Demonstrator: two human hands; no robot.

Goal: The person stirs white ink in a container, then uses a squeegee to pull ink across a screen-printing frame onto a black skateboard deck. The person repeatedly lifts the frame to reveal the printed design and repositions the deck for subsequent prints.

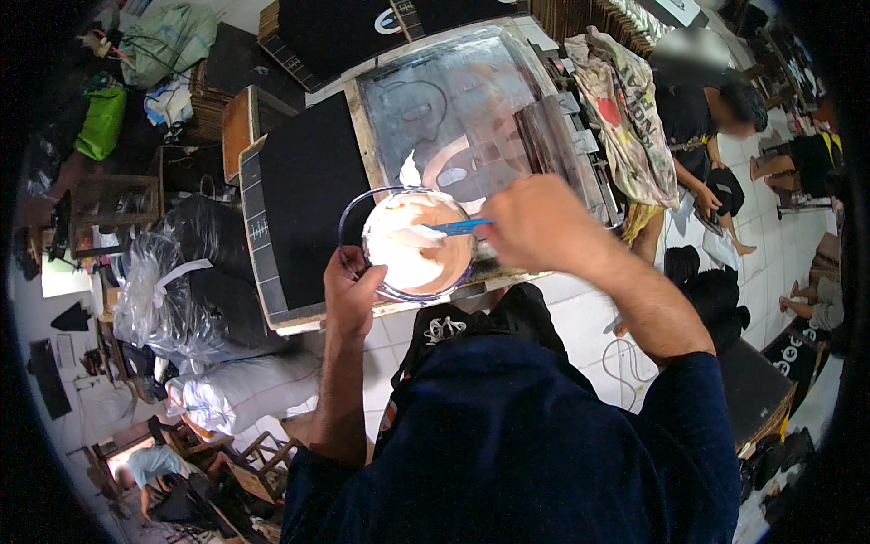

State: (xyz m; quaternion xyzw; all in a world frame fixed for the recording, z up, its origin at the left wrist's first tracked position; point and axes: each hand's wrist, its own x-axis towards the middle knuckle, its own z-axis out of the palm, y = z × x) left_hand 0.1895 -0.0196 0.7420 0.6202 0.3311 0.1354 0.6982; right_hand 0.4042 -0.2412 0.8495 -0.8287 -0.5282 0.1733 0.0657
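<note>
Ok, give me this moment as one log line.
left hand: holds tub at left | right hand: holds blue tool, tip at paste | paste: white-peach, inside tub | framed screen: beyond tub

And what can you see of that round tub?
The round, plastic-looking tub has a dark bluish rim and opens upward, with creamy white and peach paste inside. The left hand grips its left side, over the near edge of the black-topped worktable. A blue stick in the right hand reaches inside.
</note>
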